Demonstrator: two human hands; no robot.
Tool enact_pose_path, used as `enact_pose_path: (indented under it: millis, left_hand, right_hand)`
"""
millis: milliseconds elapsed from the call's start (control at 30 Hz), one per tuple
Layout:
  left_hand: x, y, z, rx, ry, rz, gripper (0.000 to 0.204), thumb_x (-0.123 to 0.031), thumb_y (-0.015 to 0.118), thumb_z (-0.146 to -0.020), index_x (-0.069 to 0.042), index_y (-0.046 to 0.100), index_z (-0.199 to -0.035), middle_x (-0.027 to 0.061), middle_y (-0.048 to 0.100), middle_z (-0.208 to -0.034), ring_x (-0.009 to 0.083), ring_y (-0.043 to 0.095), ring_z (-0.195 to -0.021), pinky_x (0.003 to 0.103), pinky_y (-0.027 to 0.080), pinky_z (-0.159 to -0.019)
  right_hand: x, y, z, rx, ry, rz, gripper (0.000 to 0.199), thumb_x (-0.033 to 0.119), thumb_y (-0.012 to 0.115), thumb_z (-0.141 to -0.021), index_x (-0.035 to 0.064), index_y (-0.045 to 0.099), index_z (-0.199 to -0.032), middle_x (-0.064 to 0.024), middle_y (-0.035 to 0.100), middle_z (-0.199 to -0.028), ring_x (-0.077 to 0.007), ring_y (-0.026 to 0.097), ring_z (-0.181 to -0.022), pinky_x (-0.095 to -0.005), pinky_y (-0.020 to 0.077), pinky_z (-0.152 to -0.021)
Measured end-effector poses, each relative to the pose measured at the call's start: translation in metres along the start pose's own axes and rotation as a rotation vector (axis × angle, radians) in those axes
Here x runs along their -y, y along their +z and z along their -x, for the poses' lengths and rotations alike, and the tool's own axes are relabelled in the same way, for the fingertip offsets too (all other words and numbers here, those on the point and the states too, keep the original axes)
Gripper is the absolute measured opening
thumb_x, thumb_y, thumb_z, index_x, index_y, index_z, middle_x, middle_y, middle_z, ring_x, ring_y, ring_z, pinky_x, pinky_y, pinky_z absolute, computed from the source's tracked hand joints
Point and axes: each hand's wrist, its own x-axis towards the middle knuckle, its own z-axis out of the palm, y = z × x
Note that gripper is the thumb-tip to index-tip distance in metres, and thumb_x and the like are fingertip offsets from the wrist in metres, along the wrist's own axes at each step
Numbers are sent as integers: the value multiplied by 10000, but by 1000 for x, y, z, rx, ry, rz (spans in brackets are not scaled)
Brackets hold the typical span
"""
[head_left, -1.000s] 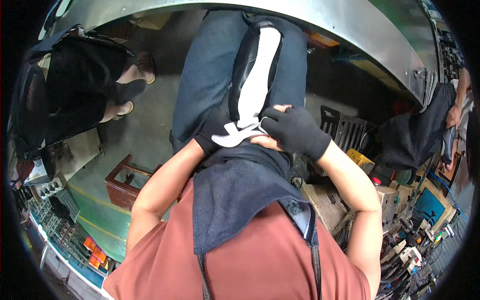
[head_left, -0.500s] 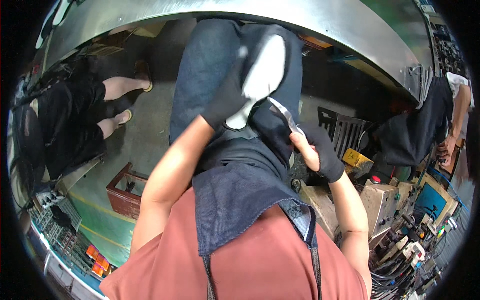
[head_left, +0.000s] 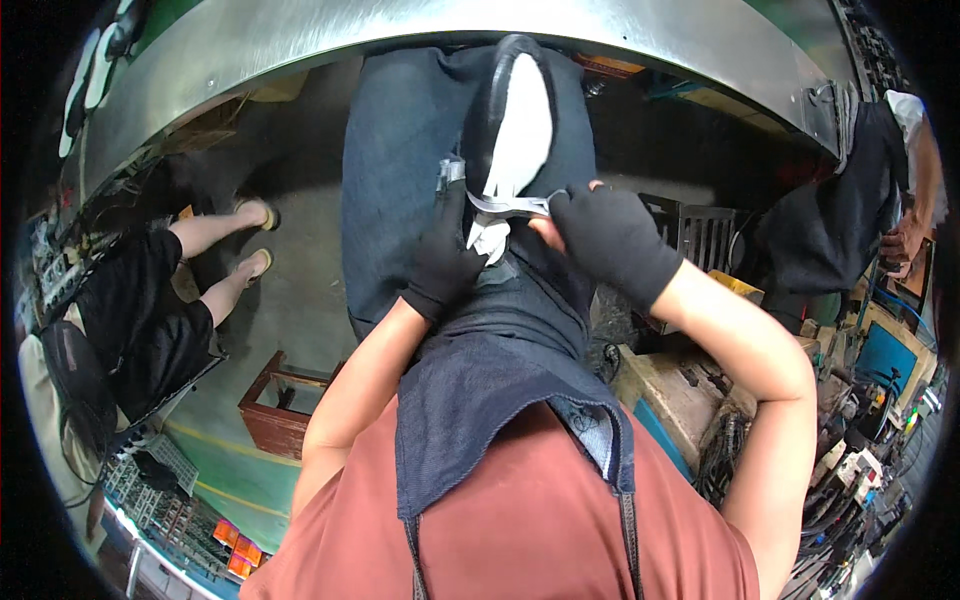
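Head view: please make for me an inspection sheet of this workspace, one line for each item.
Surface: curved metal bench edge along the top; grey floor below.
Job's things: a black shoe with white inner part stands on the dark apron; a thin grey strip crosses it.
Clutter: a red-brown wooden crate on the floor; a dark plastic crate on the right.
Hands: left hand in a black glove grips the shoe; right hand, also gloved, pinches the strip.
Cables: a tangle of wires at lower right.
Surroundings: a seated person's legs at left; another person's arm at right.
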Motion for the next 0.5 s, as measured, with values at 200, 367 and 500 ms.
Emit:
enact_pose_path:
  millis: [200, 367, 500]
  left_hand:
    - [-5, 19, -25, -183, 258, -181, 839, -313, 641, -895, 104, 180, -1459, 327, 290, -1471, 404, 328, -1378, 404, 277, -1130]
    - [10, 29, -40, -285, 145, -47, 719, -324, 503, -972, 127, 193, -1438, 352, 289, -1457, 473, 277, -1383, 417, 239, -1147]
    - [27, 22, -45, -207, 38, -119, 854, -217, 575, -931, 102, -7, -1468, 328, 258, -1467, 378, 333, -1372, 386, 281, -1124]
  right_hand:
    - [-61, 23, -8, -93, -331, -136, 470, 469, 522, -951, 21, 646, -882, -164, 663, -806, -294, 672, -709, -396, 546, -609]
    - [-62, -36, -26, 594, -27, -475, 493, 461, 552, -946, -15, 681, -938, -108, 689, -765, -235, 682, -643, -350, 546, -608]
    - [-3, -72, -17, 312, -195, 166, 381, 396, 647, -855, 34, 708, -752, -143, 663, -742, -330, 661, -699, -425, 523, -658]
